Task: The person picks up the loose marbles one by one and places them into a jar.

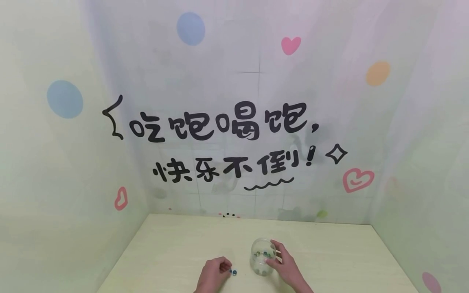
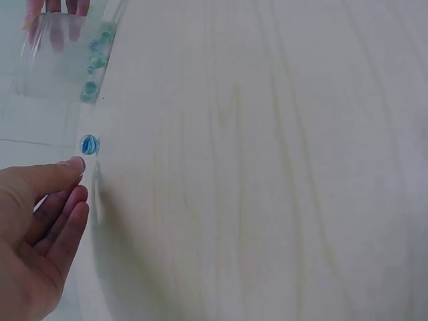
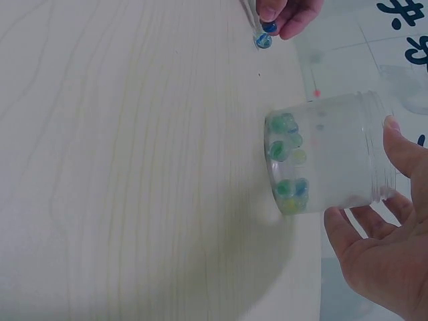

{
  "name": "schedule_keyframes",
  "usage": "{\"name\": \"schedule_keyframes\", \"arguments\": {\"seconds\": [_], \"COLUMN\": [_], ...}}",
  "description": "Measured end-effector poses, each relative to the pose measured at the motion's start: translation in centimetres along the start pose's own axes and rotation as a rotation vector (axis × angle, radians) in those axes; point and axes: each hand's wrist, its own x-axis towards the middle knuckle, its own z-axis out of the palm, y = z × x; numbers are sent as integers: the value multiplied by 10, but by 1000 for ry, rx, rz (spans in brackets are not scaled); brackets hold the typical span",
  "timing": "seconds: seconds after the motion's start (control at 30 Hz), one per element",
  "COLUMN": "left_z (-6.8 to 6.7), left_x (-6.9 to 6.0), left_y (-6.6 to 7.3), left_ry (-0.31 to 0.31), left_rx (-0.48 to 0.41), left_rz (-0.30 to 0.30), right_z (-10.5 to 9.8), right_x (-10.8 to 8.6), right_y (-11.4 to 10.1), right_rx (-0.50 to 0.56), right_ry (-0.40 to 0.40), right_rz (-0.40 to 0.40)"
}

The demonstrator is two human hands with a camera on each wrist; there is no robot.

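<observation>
My right hand (image 1: 287, 266) grips a clear plastic jar (image 3: 334, 154) near its mouth, thumb on one side and fingers on the other. The jar stands on the table, with several green, blue and yellow marbles (image 3: 281, 150) lying at its bottom. To its left, my left hand (image 1: 215, 273) pinches a dark blue marble (image 3: 269, 27) between thumb and fingertips. A clear marble with blue swirls (image 2: 89, 144) sits on the table just beyond those fingertips. In the left wrist view the pinched marble is hidden behind the thumb.
The pale wood-grain table (image 1: 176, 244) is enclosed by printed wall sheets (image 1: 227, 73) at the back and both sides. Black lettering, hearts and coloured dots decorate the sheets. The table's back edge (image 1: 293, 221) meets the rear sheet.
</observation>
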Motion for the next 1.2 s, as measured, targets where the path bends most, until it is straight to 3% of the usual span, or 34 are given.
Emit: {"name": "schedule_keyframes", "arguments": {"seconds": [0.47, 0.8, 1.2], "left_z": [-4, -11, -13], "left_x": [4, 7, 13], "left_y": [15, 31, 39], "left_ry": [60, 58, 62], "left_rx": [27, -9, -28], "left_rz": [31, 42, 96], "right_z": [2, 3, 3], "right_x": [-1, -3, -3], "right_y": [-1, -2, -2], "right_rx": [-4, -1, -8], "right_ry": [25, 25, 26], "right_rz": [15, -8, -20]}}
